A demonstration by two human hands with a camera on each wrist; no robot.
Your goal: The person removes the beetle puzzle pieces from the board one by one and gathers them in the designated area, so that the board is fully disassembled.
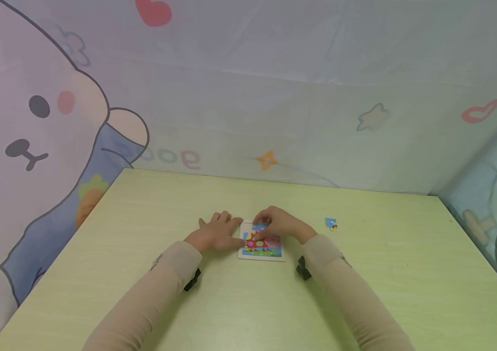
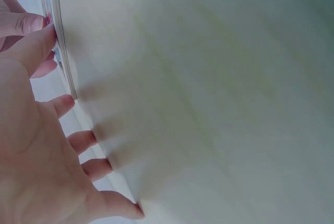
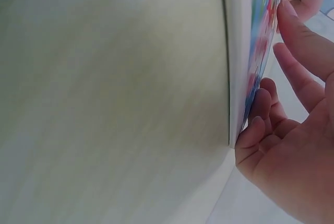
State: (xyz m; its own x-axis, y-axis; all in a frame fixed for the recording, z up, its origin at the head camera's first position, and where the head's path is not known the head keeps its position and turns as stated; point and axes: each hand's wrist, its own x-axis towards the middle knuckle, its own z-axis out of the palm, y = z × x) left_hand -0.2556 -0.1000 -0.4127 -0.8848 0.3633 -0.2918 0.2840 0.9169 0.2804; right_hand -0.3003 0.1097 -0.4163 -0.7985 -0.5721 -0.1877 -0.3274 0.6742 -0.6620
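A small square jigsaw puzzle [image 1: 262, 252] with a pale frame lies on the table, showing a red spotted bug on green and blue. My left hand [image 1: 217, 235] is spread flat at its left side; the thumb rests on the puzzle's left edge and the fingertips touch the tabletop. Over the puzzle's upper part, my right hand [image 1: 281, 224] arches, its thumb and forefinger apart and touching the picture. In the right wrist view its other fingers [image 3: 251, 135] bend against the frame's edge. The right hand hides the puzzle's upper right.
A loose blue puzzle piece [image 1: 330, 223] lies to the right of the puzzle. The pale wooden table [image 1: 239, 312] reaches back to a printed cloth [image 1: 274, 97], which also hangs at its sides. Each wrist wears a small dark device, the right one [image 1: 303, 268] near the tabletop.
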